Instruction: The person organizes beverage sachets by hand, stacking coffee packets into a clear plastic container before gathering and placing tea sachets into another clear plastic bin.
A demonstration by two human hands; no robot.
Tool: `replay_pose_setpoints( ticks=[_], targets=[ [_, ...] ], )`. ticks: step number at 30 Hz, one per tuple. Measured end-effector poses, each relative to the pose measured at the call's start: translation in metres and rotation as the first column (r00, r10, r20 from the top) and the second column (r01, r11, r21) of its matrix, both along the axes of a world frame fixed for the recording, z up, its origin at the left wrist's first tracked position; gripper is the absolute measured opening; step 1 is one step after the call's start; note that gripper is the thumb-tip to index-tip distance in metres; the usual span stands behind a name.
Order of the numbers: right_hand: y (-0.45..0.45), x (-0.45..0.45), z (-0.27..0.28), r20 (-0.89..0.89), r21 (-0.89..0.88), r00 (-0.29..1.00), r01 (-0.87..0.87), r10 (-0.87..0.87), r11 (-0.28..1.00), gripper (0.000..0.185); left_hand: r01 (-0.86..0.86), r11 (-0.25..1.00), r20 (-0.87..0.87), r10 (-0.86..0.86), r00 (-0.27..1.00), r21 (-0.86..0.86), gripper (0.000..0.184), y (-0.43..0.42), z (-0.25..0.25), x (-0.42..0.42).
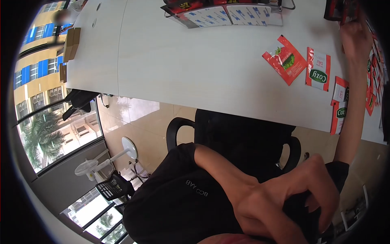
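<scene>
My right hand (356,38) is at a dark red pack (334,11) towards the bench's (162,61) right edge, its grip too hidden to tell; my left hand (302,185) bends before my chest, fingers curled, contents unclear, and red sachets (284,63) lie near the right forearm

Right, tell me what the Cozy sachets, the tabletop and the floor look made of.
The Cozy sachets seem glossy plastic or foil film, judging by their bright highlights. The tabletop looks like smooth, pale laminate, with a straight seam. The floor is probably polished tile, as it mirrors bright light.
</scene>
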State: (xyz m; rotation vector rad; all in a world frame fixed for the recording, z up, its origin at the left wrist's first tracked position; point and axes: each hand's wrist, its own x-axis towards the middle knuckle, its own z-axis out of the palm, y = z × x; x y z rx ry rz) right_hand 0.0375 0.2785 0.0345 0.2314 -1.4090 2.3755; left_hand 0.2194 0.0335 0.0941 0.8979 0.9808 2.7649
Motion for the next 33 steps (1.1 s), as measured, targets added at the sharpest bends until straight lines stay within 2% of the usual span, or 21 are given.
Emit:
replay_pose_setpoints(
  ticks=[1,2,4,6,12,14,15,16,19,20,23,29,33],
  targets=[
    [-0.005,0.003,0.0,-0.05,0.164,0.992,-0.104,0.113,0.981,0.058,0.005,1.0,0.023,-0.005,1.0,0.001,0.022,0.005,-0.002,0.009],
    [-0.007,0.001,-0.007,-0.035,0.157,0.994,-0.096,0.103,0.983,0.058,0.014,1.0,0.036,-0.014,0.999,0.003,0.022,0.01,-0.003,0.017],
    [-0.039,-0.004,0.002,-0.322,0.013,0.946,-0.024,0.027,1.0,0.044,0.029,1.0,0.057,-0.03,0.998,0.008,0.023,0.015,0.001,0.024],
    [-0.021,-0.002,-0.014,-0.301,0.023,0.952,-0.048,0.053,0.999,0.038,0.037,0.999,0.071,-0.037,0.997,0.006,0.023,0.015,-0.008,0.021],
    [-0.001,-0.014,-0.022,0.047,-0.03,0.989,0.142,-0.14,0.989,0.036,0.064,0.998,0.028,-0.065,0.998,0.012,0.024,0.021,-0.013,0.009],
    [-0.003,-0.014,-0.02,0.062,-0.055,0.989,0.138,-0.135,0.989,0.036,0.074,0.997,0.006,-0.074,0.997,0.016,0.024,0.027,-0.015,0.01],
    [-0.019,-0.01,-0.005,0.09,-0.071,0.988,0.132,-0.126,0.989,0.036,0.081,0.996,0.0,-0.081,0.997,0.021,0.024,0.048,-0.007,0.015],
    [-0.053,-0.003,-0.001,0.091,-0.071,0.987,0.141,-0.134,0.987,0.036,0.089,0.996,-0.002,-0.089,0.996,0.028,0.024,0.031,-0.016,0.01],
    [-0.122,0.006,0.084,0.082,-0.07,0.986,0.15,-0.144,0.986,0.036,0.11,0.993,-0.003,-0.11,0.994,0.052,0.025,0.039,-0.017,0.013],
    [-0.125,0.009,0.087,0.082,-0.071,0.986,0.151,-0.145,0.986,0.036,0.115,0.992,-0.001,-0.115,0.993,0.058,0.025,0.044,-0.02,0.014],
    [-0.011,0.007,-0.02,0.068,-0.07,0.987,0.152,-0.147,0.986,0.036,0.128,0.988,-0.007,-0.128,0.992,0.083,0.026,0.027,-0.01,0.002],
    [-0.005,0.009,-0.014,0.03,-0.039,0.99,0.138,-0.137,0.99,0.036,0.141,0.977,-0.03,-0.138,0.99,0.158,0.027,0.045,-0.007,0.028],
    [-0.02,0.011,-0.02,0.034,-0.062,0.994,0.108,-0.106,0.992,0.037,0.123,0.978,-0.015,-0.123,0.992,0.166,0.027,0.044,-0.012,0.014]
  ],
)
